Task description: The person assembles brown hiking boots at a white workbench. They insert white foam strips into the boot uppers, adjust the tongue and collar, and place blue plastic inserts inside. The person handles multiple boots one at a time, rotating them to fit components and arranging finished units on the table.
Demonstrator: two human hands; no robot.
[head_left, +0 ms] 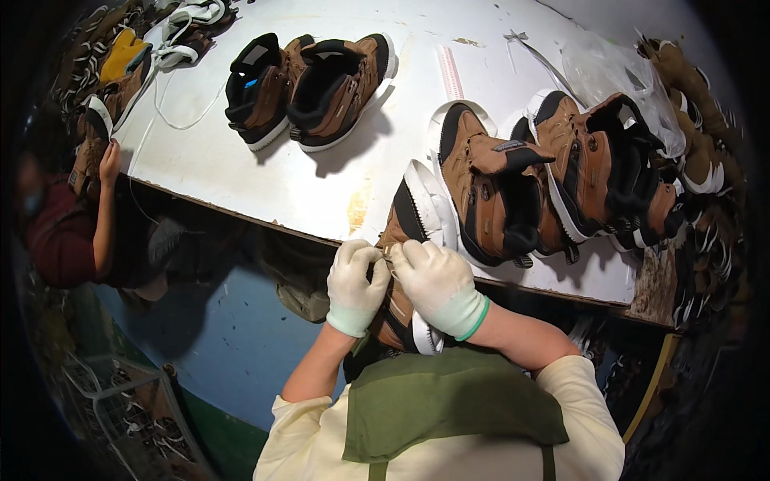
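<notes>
Partly hidden brown shoe [396, 305], left fingers [366, 254], right fingers [411, 254] curled over it, grip unclear

Your left hand [353, 280] and right hand [435, 284] cover part of the shoe [397, 309]; the detail they pinch is too small to identify. The lower edge cuts off your apron [457, 405]. The co-worker [68, 232] blurs toward the dark left rim.

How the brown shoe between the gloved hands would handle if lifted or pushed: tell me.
The shoe probably stays fairly stiff underneath, given its thick white sole. Its upper, which looks like soft panels, would likely give when squeezed. Unsupported, it could tip or drop, since its near end reaches past the table edge.
</notes>
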